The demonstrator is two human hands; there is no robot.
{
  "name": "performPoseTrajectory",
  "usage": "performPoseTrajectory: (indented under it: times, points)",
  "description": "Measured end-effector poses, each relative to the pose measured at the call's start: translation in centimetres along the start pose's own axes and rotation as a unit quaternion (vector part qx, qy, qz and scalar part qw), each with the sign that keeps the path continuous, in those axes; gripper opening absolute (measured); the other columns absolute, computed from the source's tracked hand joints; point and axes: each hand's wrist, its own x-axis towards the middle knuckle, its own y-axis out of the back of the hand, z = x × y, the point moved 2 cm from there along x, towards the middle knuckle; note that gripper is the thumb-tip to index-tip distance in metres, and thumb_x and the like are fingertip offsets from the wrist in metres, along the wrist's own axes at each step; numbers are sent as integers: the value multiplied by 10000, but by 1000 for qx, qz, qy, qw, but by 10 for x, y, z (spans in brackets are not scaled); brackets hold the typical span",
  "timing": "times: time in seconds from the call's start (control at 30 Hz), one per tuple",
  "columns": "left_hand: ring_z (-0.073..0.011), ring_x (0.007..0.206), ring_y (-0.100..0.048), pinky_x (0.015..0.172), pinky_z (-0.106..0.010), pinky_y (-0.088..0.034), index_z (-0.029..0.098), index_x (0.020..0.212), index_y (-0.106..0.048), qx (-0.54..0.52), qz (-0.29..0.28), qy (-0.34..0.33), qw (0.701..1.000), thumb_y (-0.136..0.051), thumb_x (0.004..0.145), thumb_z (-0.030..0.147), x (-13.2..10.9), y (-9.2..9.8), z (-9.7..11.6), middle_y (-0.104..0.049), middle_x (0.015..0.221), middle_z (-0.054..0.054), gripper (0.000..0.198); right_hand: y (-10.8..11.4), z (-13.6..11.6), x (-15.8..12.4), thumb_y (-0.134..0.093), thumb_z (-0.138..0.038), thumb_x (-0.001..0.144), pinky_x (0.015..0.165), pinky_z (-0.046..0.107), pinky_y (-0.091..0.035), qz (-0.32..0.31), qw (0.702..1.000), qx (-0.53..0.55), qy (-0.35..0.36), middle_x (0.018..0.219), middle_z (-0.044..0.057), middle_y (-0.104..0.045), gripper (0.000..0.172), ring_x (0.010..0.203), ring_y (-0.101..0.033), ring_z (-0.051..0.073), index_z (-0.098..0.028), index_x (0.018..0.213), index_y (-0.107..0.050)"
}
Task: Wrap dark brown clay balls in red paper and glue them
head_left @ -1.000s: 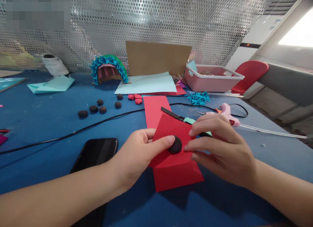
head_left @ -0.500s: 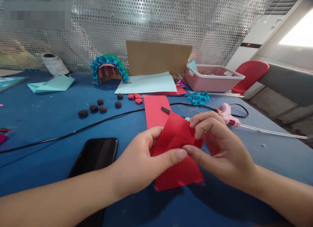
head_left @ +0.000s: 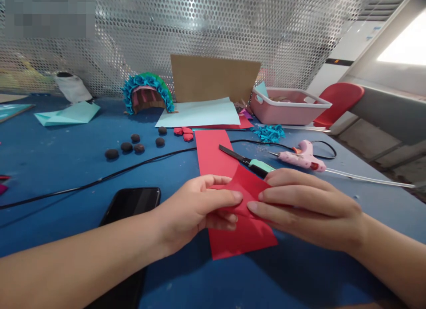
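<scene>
A small piece of red paper [head_left: 245, 185] is held between my two hands, bent and partly hidden by the fingers. My left hand [head_left: 199, 207] pinches its left side, thumb on top and fingers underneath. On the right edge, my right hand [head_left: 309, 205] presses with thumb and fingertips. Below the hands lies a long red paper strip [head_left: 213, 151], its near end showing under them. A utility knife [head_left: 261, 167] with a mint-green handle rests across the strip, its blade pointing to the far left.
A black phone [head_left: 133, 207] lies by my left forearm. A pink glue gun [head_left: 304, 157] lies at right, a black cable [head_left: 143, 161] crossing the table. Several dark balls [head_left: 126, 147], crumpled red paper [head_left: 183, 132], light-blue sheets [head_left: 203, 113] and a pink basket [head_left: 289, 111] stand farther back.
The red paper has been lowered and tilted flatter between my hands. My right hand has dropped and turned, uncovering the utility knife and the front of the glue gun.
</scene>
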Motion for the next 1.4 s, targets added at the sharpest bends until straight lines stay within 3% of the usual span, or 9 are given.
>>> performPoseTrajectory:
  times: [0.2, 0.4, 0.6, 0.73, 0.9, 1.07, 1.27, 1.33, 1.4]
  points:
    - [-65, 680, -633, 680, -160, -534, 165, 882, -654, -56, -109, -51, 991, -783, 744, 233, 0, -1, -1, -633, 719, 36, 201, 5, -11, 8, -735, -141, 756, 676, 326, -573, 70, 992, -100, -22, 657, -36, -666, 147, 632, -577, 147, -279, 772, -687]
    - [-49, 748, -630, 753, -124, -509, 133, 945, -715, -96, -196, -86, 972, -696, 836, 223, -1, -3, 0, -685, 841, -19, 142, 4, -17, 2, -783, -156, 708, 679, 355, -501, 93, 982, -126, -104, 662, -43, -617, 251, 699, -546, 168, -326, 813, -630]
    - [-112, 854, -670, 841, -216, -532, 143, 1008, -732, -62, -136, -67, 986, -687, 843, 233, -2, -3, -2, -741, 945, -66, 193, 1, -24, -2, -743, -197, 764, 757, 351, -494, 45, 990, -119, -57, 751, -45, -686, 153, 825, -562, 176, -291, 856, -665]
    - [-131, 817, -701, 812, -225, -550, 143, 1052, -731, -51, -142, -83, 985, -671, 848, 201, -1, -4, -5, -757, 947, -87, 221, -3, -30, -2, -651, -196, 847, 839, 371, -491, 29, 990, -91, -104, 804, -45, -723, 108, 901, -586, 174, -272, 923, -641]
    - [-153, 802, -713, 803, -245, -558, 129, 1058, -726, -45, -137, -90, 986, -711, 805, 170, 1, -7, -7, -761, 946, -99, 257, -3, -25, 6, -654, -178, 824, 720, 355, -495, 39, 992, -89, -85, 705, -50, -695, 132, 726, -589, 180, -307, 800, -639]
    - [-130, 751, -704, 765, -220, -554, 134, 1038, -729, -28, -123, -90, 988, -738, 784, 194, 0, -5, -9, -765, 869, -75, 261, -9, -23, 6, -694, -174, 786, 787, 326, -496, 33, 994, -48, -90, 783, 16, -651, 113, 889, -532, 203, -243, 856, -638]
    - [-101, 678, -680, 687, -179, -542, 157, 914, -752, -4, -103, -99, 990, -767, 745, 168, -3, -4, -8, -755, 754, -19, 171, -17, -26, 9, -669, -144, 763, 865, 385, -481, 51, 977, 36, -202, 869, 49, -544, 171, 920, -521, 212, -244, 810, -538]
    - [-107, 705, -687, 696, -183, -541, 170, 912, -753, 9, -108, -111, 988, -735, 779, 176, -5, -4, -7, -759, 776, -16, 134, -19, -23, 8, -653, -175, 768, 897, 403, -479, 48, 960, 73, -264, 1005, 72, -528, 202, 993, -531, 220, -241, 913, -530]
    - [-123, 781, -700, 734, -192, -541, 186, 952, -749, 37, -123, -136, 982, -715, 799, 185, -6, -5, -6, -766, 846, -22, 156, -23, -20, 6, -661, -216, 753, 947, 410, -476, 31, 938, 115, -326, 1164, 106, -490, 365, 1124, -510, 239, -232, 1082, -504]
